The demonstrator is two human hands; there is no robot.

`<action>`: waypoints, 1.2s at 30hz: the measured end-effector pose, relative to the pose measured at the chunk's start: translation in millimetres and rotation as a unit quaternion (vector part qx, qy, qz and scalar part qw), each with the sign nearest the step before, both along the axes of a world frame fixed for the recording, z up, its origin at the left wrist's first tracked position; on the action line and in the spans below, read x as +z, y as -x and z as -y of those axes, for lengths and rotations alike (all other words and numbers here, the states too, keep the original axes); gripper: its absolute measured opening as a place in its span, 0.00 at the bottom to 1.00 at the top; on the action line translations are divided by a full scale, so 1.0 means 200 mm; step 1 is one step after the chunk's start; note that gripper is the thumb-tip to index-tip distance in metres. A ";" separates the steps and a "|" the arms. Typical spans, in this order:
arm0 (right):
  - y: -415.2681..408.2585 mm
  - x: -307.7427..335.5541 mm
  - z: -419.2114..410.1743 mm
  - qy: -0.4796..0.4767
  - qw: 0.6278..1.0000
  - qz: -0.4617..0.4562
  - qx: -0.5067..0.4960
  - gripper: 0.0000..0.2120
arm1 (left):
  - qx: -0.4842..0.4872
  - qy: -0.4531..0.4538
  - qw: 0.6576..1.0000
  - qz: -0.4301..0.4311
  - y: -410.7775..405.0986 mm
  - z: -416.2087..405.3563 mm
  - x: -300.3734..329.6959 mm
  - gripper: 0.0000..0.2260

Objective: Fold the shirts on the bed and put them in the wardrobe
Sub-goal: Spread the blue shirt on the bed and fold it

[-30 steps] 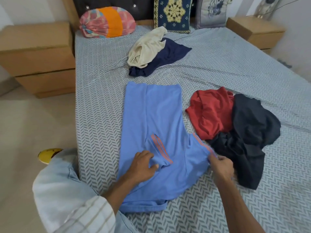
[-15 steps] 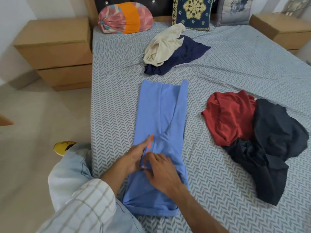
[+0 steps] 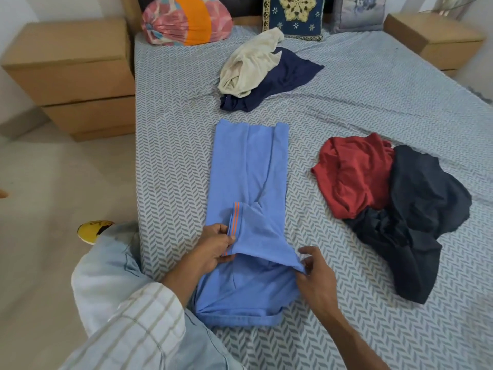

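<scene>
While the blue shirt [image 3: 248, 182] lies near the bed's [image 3: 170, 145] left edge, my left hand [image 3: 213, 247] pinches its striped sleeve and my right hand [image 3: 316, 276] pinches the fold, both grips narrow, keeping layers aligned.

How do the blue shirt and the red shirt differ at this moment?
The blue shirt lies flat in a long narrow strip, sides folded in; the red shirt is a crumpled heap. The left hand and right hand both grip the blue shirt; the red shirt is untouched, against a dark garment. Both rest on the bed.
</scene>
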State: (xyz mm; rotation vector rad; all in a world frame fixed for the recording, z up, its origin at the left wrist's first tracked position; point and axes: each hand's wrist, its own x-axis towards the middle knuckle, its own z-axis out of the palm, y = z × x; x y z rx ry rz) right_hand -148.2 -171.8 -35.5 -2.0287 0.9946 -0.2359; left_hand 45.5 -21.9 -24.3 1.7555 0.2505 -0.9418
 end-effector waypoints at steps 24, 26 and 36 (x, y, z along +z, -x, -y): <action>-0.39 0.01 0.17 0.217 0.964 0.063 0.138 0.08 | -0.263 -0.131 0.802 0.521 -0.17 0.09 -0.06 0.20; -0.63 0.03 0.25 0.218 0.964 0.031 0.146 0.08 | -0.281 -0.102 0.810 0.504 -0.21 0.17 -0.08 0.20; -1.61 0.02 0.69 0.211 0.963 -0.142 0.093 0.21 | -0.252 0.049 0.955 0.151 -0.36 0.21 -0.18 0.10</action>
